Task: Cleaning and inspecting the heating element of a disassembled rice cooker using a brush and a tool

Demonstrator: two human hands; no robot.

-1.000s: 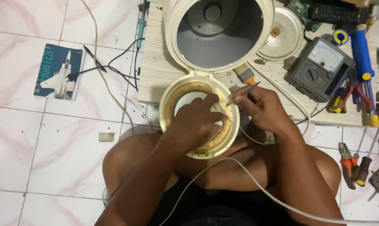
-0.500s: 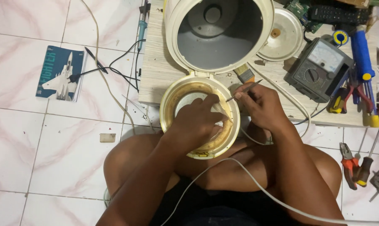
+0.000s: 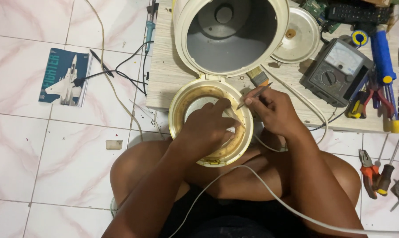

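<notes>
An open cream rice cooker (image 3: 229, 39) stands on a low wooden board, its grey inner pot bare. Its round yellowed lid (image 3: 181, 99) hangs open toward me over my lap. My left hand (image 3: 207, 128) rests inside the lid, fingers pressed on its white centre part. My right hand (image 3: 272, 110) grips a thin metal tool (image 3: 255, 94) like a pen, its tip pointing at the lid's rim on the right side.
A round metal plate (image 3: 298, 33), a small paintbrush (image 3: 257, 78), an analogue multimeter (image 3: 336, 70), blue-handled tools (image 3: 382, 53) and pliers (image 3: 368, 169) lie right. A booklet (image 3: 65, 77), black leads (image 3: 120, 72) and a screwdriver (image 3: 150, 31) lie left. A white cord (image 3: 270, 194) crosses my legs.
My right hand has shifted the thin tool slightly, its tip edging nearer the lid's rim. My left hand stays pressed inside the lid.
</notes>
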